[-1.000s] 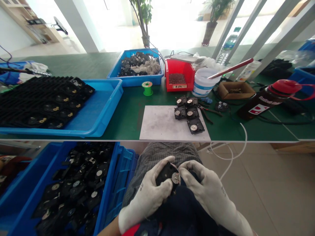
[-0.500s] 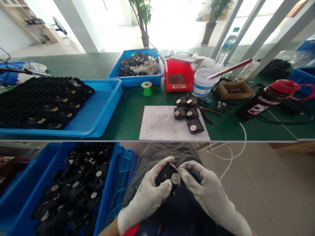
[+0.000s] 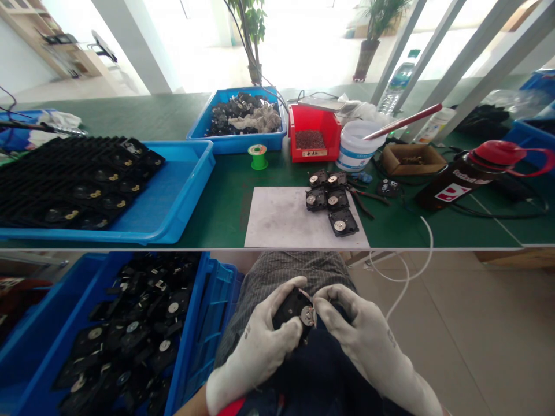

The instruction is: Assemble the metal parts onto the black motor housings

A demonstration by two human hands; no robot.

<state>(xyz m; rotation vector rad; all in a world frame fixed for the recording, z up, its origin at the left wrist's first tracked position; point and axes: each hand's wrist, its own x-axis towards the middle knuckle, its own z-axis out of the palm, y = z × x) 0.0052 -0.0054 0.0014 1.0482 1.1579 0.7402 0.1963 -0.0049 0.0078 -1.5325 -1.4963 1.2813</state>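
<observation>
Head view: the left hand (image 3: 264, 338), in a white glove, was curled around a black module (image 3: 291, 309), holding it above the person's lap. The right hand (image 3: 355, 323), also gloved, was closed at the module's edge, its fingertips (image 3: 323, 296) pinched together just beside a metal disc (image 3: 307, 316). A thin wire (image 3: 307, 294) showed at that edge; whether the pinch held it could not be determined. The module lay over checked trousers (image 3: 295, 271). Beside the left hand stood a blue crate (image 3: 212, 306) filled with similar modules. A white cable (image 3: 403, 271) hung to the right of the right hand. Ahead, on a green bench (image 3: 225, 225), lay a white board (image 3: 277, 219), with five modules (image 3: 337, 200) grouped at its far right corner and pliers (image 3: 364, 199) just beside them. A blue tray (image 3: 186, 179) of black parts sat on the left. Beyond stood a blue bin (image 3: 238, 136), a red bin (image 3: 312, 130), a white tub (image 3: 353, 147) and a spool (image 3: 259, 157). A red-capped bottle (image 3: 477, 176) lay on the right.
</observation>
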